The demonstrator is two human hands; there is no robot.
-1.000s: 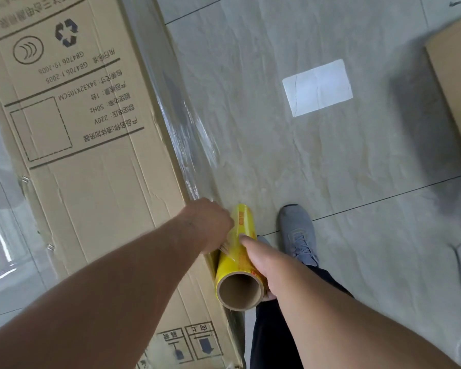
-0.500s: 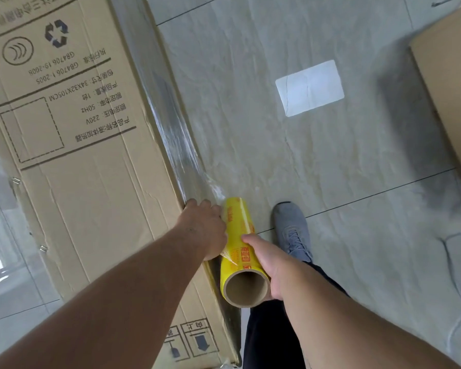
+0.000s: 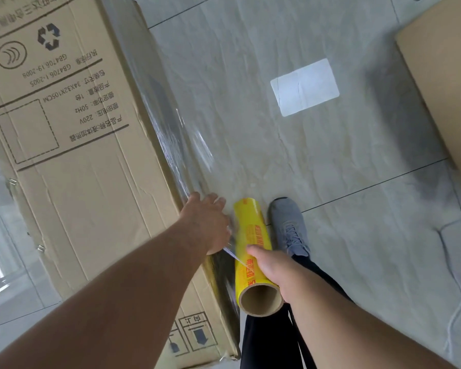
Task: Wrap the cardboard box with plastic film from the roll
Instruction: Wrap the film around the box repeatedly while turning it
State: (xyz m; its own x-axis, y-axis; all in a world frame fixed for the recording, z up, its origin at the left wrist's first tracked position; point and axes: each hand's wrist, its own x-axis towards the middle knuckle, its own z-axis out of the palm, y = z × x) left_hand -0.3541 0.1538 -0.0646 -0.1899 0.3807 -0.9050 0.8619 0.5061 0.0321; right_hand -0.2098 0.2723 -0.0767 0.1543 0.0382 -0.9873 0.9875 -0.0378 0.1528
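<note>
Your left hand (image 3: 206,223) lies at the centre of the frame on the right edge of the tall cardboard box (image 3: 72,161), fingers stretched fairly straight and pressing the clear plastic film (image 3: 179,145) against the box's side; whether the thumb pinches the film cannot be told. The box fills the left half of the frame, its printed face toward you, with film already running up its right side. Your right hand (image 3: 270,272) grips the yellow film roll (image 3: 253,251) just right of the left hand, fingers curled round its lower part, thumb lying on top. The roll's open cardboard core faces you at lower centre, and a thin strand of film stretches from the roll to the left hand. A grey sneaker (image 3: 289,227) stands on the tiled floor (image 3: 343,222) just right of the roll. A white label (image 3: 305,87) lies on the floor at upper right, and another brown carton (image 3: 445,83) sits at the right edge.
</note>
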